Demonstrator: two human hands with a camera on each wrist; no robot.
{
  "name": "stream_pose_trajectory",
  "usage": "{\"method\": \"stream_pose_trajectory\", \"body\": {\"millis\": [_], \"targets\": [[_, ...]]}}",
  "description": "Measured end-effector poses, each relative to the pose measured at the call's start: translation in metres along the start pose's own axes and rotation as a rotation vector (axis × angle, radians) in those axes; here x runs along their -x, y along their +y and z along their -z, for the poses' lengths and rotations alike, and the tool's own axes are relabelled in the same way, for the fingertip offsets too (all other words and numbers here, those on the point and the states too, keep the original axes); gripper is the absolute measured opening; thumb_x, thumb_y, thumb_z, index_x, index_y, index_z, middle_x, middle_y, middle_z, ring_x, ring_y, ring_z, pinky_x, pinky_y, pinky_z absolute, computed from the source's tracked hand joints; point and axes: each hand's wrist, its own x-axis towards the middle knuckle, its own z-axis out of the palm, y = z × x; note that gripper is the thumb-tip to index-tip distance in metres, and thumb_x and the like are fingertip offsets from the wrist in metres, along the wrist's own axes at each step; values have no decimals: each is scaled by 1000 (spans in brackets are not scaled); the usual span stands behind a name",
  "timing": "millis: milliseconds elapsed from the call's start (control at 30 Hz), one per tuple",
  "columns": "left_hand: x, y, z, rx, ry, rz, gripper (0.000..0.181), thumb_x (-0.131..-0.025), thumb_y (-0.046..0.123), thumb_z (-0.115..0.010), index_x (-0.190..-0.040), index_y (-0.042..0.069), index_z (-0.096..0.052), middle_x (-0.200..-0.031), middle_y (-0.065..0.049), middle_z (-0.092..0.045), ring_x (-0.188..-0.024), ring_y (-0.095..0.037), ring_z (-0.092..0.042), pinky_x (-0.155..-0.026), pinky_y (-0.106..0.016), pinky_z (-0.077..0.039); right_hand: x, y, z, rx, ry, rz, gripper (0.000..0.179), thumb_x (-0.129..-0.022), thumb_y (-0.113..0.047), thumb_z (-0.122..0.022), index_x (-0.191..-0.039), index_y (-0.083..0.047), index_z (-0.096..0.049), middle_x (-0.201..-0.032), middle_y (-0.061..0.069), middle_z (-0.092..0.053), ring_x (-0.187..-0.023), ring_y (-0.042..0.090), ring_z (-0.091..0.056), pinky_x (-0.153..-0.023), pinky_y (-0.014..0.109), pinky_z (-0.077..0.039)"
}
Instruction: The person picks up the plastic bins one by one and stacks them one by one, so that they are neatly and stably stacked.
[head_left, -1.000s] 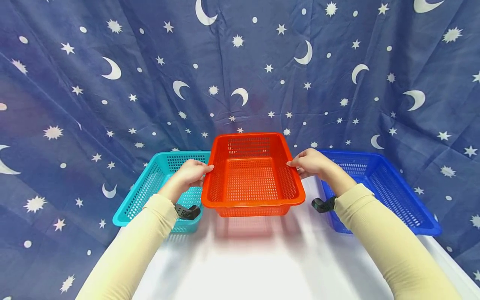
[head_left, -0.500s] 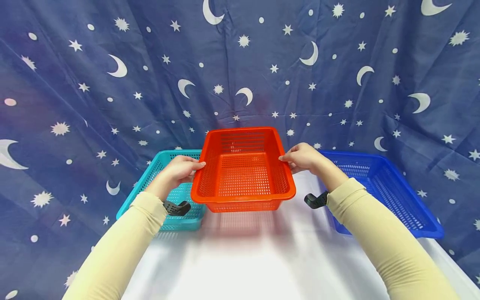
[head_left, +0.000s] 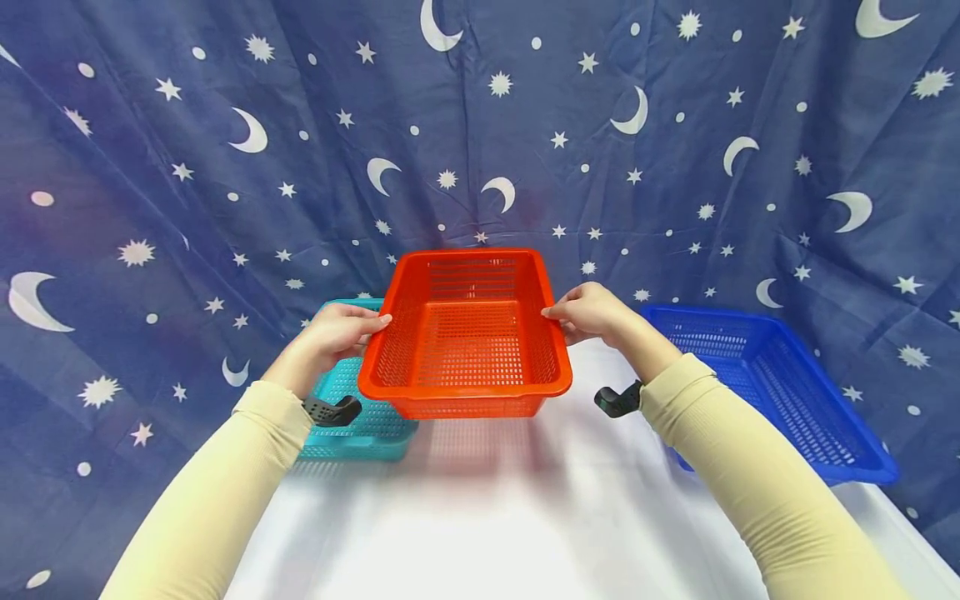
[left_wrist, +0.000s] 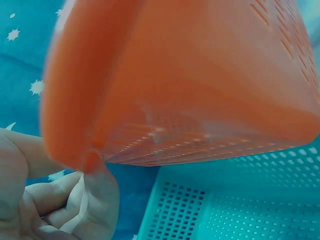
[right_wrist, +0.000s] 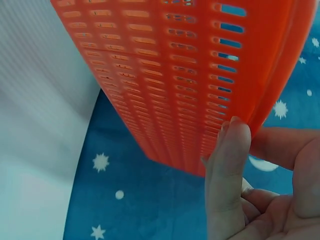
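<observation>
A red plastic basket with perforated walls and floor hangs above the white table, tilted so its inside faces me; nothing lies in it. My left hand pinches its left rim, thumb on top and fingers beneath. On the opposite side my right hand pinches the right rim the same way. In the left wrist view the left hand grips the rim close up. The right wrist view shows the right hand with fingers against the outer wall. Behind the left hand, a teal basket is partly covered by the red one.
A blue basket stands at the right of the white table, partly hidden by the right forearm. A dark blue curtain with moons and stars hangs behind. Black straps sit at the wrists.
Both hands have carried the red basket to the left and slightly up, so it covers more of the teal basket. The grip on its rims stays the same. The view has shifted slightly.
</observation>
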Motion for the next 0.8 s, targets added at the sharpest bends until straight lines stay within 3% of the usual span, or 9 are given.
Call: {"method": "stream_pose_trajectory", "body": {"millis": [133, 400, 633, 800], "targets": [[5, -1, 11, 26, 9, 5, 52, -102, 17, -65, -142, -13, -50, -95, -5, -73, -81, -12, -71, -78, -28, -59, -2, -6, -9, -17, 2, 9, 36, -99, -19, -70, -118, 10, -65, -105, 20, -69, -81, 24, -74, -82, 44, -60], [15, -5, 35, 66, 18, 3, 47, -105, 13, -60, -143, -12, -49, -100, -5, -71, -84, -14, -69, -77, -28, -60, -6, -20, -25, -48, -3, 35, 33, -99, -21, -70, -116, 7, -65, -107, 21, -70, -88, 30, -74, -81, 44, -61], [24, -5, 50, 21, 15, -6, 45, -107, 13, -55, -144, -13, -47, -111, -7, -66, -90, -15, -67, -79, -28, -59, -10, -33, -39, -66, -5, 50, 31, -99, -20, -70, -113, 6, -64, -106, 21, -69, -89, 31, -73, -82, 44, -61], [28, -3, 58, -12, 50, 5, 48, -106, 16, -57, -144, -12, -47, -109, -7, -67, -88, -13, -68, -79, -28, -59, -12, -39, -46, -76, -3, 60, 29, -99, -20, -70, -111, 6, -65, -105, 20, -70, -89, 31, -73, -80, 41, -62]]}}
